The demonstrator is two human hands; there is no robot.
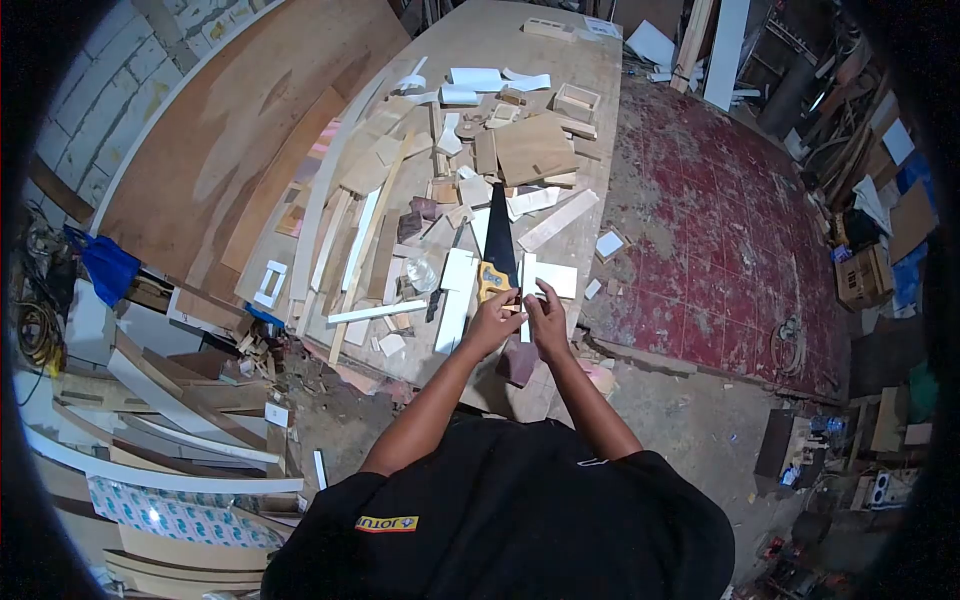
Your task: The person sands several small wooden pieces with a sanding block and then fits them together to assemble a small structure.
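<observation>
A narrow white strip (528,268) stands out between my two hands near the front end of the workbench. My right hand (546,322) is closed on the strip's right side, thumb and fingers against it. My left hand (490,323) is beside the strip's left edge, its fingers drawn together; what they pinch is too small to make out. Just beyond the left hand lies a handsaw with a dark blade (497,228) and a yellow handle (492,281). White boards (455,305) lie left of the saw, and a white block (556,280) lies right of the strip.
Wood offcuts, a brown plywood panel (535,150), small wooden boxes (576,102) and curled white sheets (476,78) crowd the workbench (585,60). Long strips (375,235) run along its left side. A large board (240,130) leans at left. Red tiled floor (700,220) lies right.
</observation>
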